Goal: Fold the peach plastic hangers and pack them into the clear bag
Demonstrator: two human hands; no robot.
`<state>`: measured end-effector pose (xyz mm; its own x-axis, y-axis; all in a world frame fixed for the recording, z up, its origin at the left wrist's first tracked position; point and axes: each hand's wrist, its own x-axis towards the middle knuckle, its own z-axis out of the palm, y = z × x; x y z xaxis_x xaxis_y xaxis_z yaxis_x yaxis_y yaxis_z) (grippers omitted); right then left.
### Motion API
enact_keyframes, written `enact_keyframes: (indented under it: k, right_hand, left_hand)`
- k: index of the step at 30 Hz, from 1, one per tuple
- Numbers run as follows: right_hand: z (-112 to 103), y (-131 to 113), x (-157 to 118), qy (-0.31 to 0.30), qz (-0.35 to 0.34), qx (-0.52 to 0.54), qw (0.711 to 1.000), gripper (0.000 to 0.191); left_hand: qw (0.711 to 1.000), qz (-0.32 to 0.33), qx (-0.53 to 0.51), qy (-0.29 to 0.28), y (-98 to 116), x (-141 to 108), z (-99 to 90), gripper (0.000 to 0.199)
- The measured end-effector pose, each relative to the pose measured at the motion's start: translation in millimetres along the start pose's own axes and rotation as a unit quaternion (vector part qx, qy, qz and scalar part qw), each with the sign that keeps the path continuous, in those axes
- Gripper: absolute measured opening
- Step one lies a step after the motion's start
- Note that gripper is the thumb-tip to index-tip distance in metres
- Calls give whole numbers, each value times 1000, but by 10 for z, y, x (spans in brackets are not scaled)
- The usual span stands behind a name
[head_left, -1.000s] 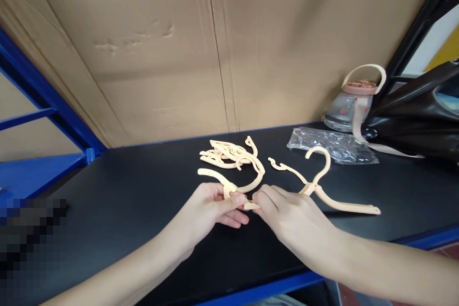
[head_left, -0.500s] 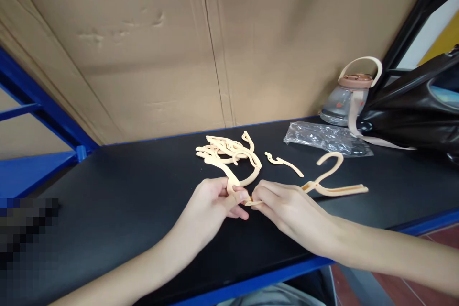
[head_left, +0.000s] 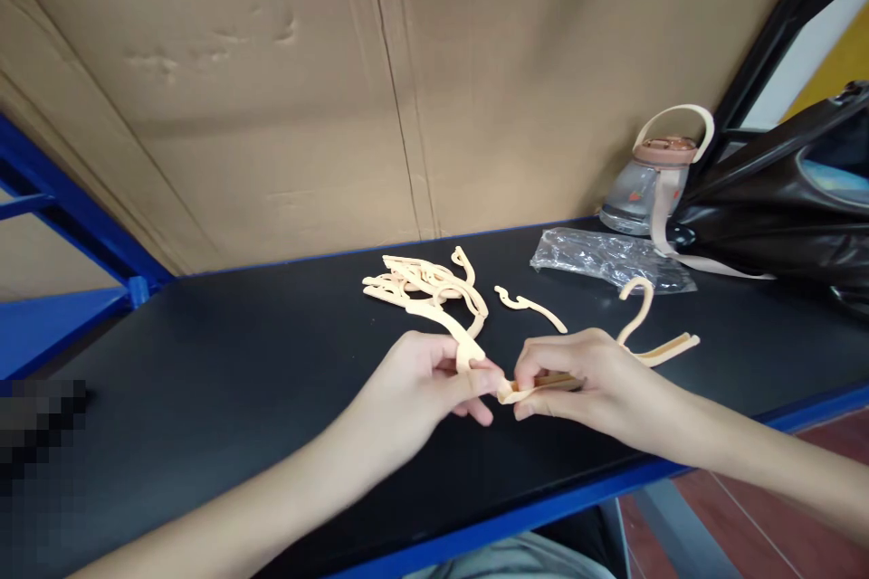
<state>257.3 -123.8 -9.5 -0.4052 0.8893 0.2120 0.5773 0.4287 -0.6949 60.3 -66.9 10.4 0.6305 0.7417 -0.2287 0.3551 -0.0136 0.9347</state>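
My left hand (head_left: 424, 384) is closed on a curved cream hanger arm (head_left: 443, 322), pinching it near its lower right end. Between thumb and fingers, my right hand (head_left: 597, 375) grips a cream plastic hanger (head_left: 669, 349), whose hook (head_left: 642, 300) rises beyond the knuckles. The gripped ends meet between both hands; fingers hide whether they are joined. Behind my left hand lies a tangled pile of similar cream hanger parts (head_left: 434, 275). One loose hanger piece (head_left: 536, 308) rests apart, to the right of that pile.
A clear plastic bag (head_left: 604, 259) lies at the back right of the black tabletop (head_left: 224, 398). Beyond it stand a strapped water bottle (head_left: 628, 196) and a black bag (head_left: 753, 208). Cardboard (head_left: 258, 109) walls the back; a blue frame (head_left: 74, 208) borders the left.
Both hands have shifted right with the hanger parts. My right hand has slid back from the meeting point, so more of the hanger's end shows. The view has turned slightly.
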Motion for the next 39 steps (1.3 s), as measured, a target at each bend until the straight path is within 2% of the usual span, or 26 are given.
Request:
enact_keyframes:
  k: [2, 3, 5, 7, 9, 11, 13, 14, 17, 19, 21, 24, 27, 29, 31, 34, 35, 36, 38, 39]
  right_hand:
    - [-24, 26, -13, 1, -23, -30, 999, 12]
    - [-27, 49, -20, -4, -33, -41, 999, 11]
    - [-14, 101, -39, -24, -44, -42, 998, 10]
    - [14, 131, -59, -41, -50, -49, 997, 9]
    - [45, 114, -73, -43, -56, -87, 994, 8]
    - [72, 64, -81, -42, -70, -136, 987, 7]
    - [98, 15, -85, -40, -88, -173, 980, 9]
    - [112, 2, -87, -35, -100, -186, 977, 11]
    - [166, 11, -102, 4, -139, -227, 964, 17]
    - [212, 29, -114, 29, -161, -263, 951, 18]
    - [264, 29, -121, 35, -177, -296, 938, 19]
    - [347, -19, -109, 49, -202, -327, 922, 23]
    - [413, -84, -91, 67, -227, -352, 906, 27]
    - [431, -111, -100, 63, -243, -369, 895, 26]
    - [419, -112, -138, 69, -273, -379, 881, 23]
    - [327, -62, -234, 137, -323, -360, 864, 16]
    - [275, -35, -265, 178, -312, -354, 864, 15]
    - [215, -4, -290, 223, -271, -353, 867, 15]
    - [84, 56, -312, 303, -122, -373, 868, 21]
    - [20, 79, -307, 311, -37, -378, 871, 26]
  left_hand:
    - [991, -72, -93, -57, 25, 17, -73, 20]
    - [985, -97, -129, -68, 38, 29, -122, 21]
    - [983, -101, -145, -45, 67, 74, -213, 23]
    - [994, -62, -85, -13, 92, 174, -250, 25]
    - [999, -19, 25, -15, 98, 341, -209, 25]
    - [992, 8, 120, -38, 78, 551, -112, 22]
    - [980, 56, 190, -32, 47, 742, -7, 20]
    - [974, 63, 215, -22, 35, 810, 35, 24]
    - [964, 89, 245, 48, 30, 855, 105, 56]
    - [959, 130, 240, 81, 52, 779, 122, 58]
    - [960, 149, 235, 37, 84, 684, 140, 43]
    - [956, 106, 247, -119, 136, 615, 190, 38]
    - [934, 72, 272, -221, 180, 630, 241, 29]
    - [926, 67, 282, -243, 196, 634, 258, 21]
    - [925, 74, 288, -238, 190, 609, 256, 20]
    - [939, 92, 259, -207, 144, 515, 233, 21]
    - [947, 81, 234, -205, 125, 472, 225, 20]
    - [954, 65, 210, -203, 107, 423, 218, 18]
    - [962, 47, 191, -190, 86, 314, 213, 14]
    - [963, 53, 201, -172, 84, 258, 215, 13]
